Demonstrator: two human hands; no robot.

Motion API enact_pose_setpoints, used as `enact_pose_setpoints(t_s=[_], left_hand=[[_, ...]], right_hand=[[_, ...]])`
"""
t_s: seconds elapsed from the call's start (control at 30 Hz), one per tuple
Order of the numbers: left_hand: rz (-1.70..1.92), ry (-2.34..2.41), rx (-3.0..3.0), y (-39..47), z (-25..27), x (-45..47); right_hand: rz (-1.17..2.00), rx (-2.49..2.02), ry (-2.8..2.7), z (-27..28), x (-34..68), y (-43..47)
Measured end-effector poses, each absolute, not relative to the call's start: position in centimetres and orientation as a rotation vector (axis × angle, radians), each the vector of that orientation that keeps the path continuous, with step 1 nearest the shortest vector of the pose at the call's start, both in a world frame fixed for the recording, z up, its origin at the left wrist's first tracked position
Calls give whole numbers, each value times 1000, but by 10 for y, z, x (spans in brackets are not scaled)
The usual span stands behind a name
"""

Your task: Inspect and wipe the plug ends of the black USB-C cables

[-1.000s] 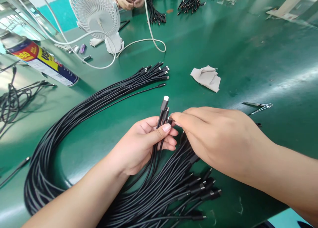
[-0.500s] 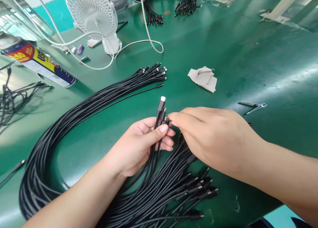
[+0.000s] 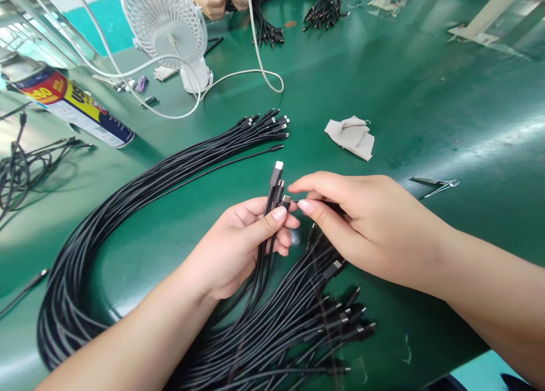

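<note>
My left hand [image 3: 242,238] is closed around a few black USB cables, whose connectors [image 3: 276,174] point up past the thumb. One metal plug tip [image 3: 286,200] shows just above the thumbnail. Close beside it, my right hand [image 3: 366,226] has its thumb and fingers drawn together on a thin dark thing [image 3: 334,205], mostly hidden, whose kind I cannot make out. Its index finger is stretched toward the plugs. Beneath both hands lies a large bundle of black cables [image 3: 68,260], curved into a U, with plug ends [image 3: 340,317] fanned out at the lower right.
A grey cloth scrap [image 3: 349,137] and metal tweezers [image 3: 436,185] lie on the green table [image 3: 417,96]. At left are a spray can [image 3: 80,104], a white fan [image 3: 168,28] and loose cables [image 3: 29,164]. Another person's hands [image 3: 213,2] work at the back near another cable bundle [image 3: 321,8].
My right hand has shifted slightly, its index finger lifting from the thumb and showing a dark thing between the fingers. The other person's hands have come into fuller view at the back.
</note>
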State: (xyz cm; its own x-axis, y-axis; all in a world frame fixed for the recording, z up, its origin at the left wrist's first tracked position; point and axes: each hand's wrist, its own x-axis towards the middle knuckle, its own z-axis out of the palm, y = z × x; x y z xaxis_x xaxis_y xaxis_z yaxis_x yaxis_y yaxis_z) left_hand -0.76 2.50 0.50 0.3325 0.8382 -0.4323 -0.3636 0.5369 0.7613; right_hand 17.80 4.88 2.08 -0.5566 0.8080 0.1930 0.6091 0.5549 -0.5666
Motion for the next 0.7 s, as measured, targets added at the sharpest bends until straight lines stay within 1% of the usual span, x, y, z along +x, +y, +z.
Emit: enact_pose_setpoints(t_s=[0.13, 0.27, 0.43, 0.63, 0.7], left_hand=[[879, 931, 618, 25, 6, -10], [879, 924, 631, 24, 9, -13], [897, 914, 627, 26, 10, -14], [900, 918, 603, 27, 11, -14], [897, 909, 610, 27, 11, -14]], right_hand=[[773, -1161, -2281, 20, 177, 50], [829, -1188, -2271, 20, 177, 52], [789, -1196, -2290, 23, 179, 55], [672, -1051, -2299, 24, 181, 54], [700, -1048, -2260, 24, 180, 53]])
